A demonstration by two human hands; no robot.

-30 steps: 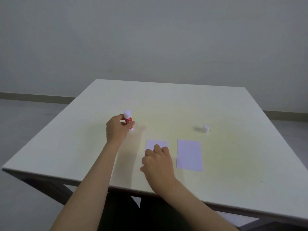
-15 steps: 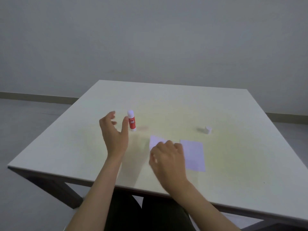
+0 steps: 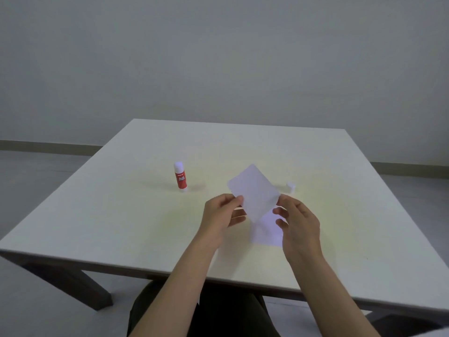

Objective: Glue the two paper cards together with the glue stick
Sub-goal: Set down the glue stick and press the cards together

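On the white table (image 3: 97, 227) the second paper card (image 3: 267, 235) lies flat under my hands. My left hand (image 3: 220, 221) and right hand (image 3: 297, 222) pinch opposite edges of the lifted card (image 3: 254, 192), tilted above it. It looks light and floppy, so edges are the place to hold. The uncapped glue stick (image 3: 181, 177) stands left, its cap (image 3: 290, 186) right

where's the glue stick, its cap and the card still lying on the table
glue stick (image 3: 181, 178): head view, red label on its body
cap (image 3: 290, 187): head view, its side
card on the table (image 3: 267, 233): head view, bare middle
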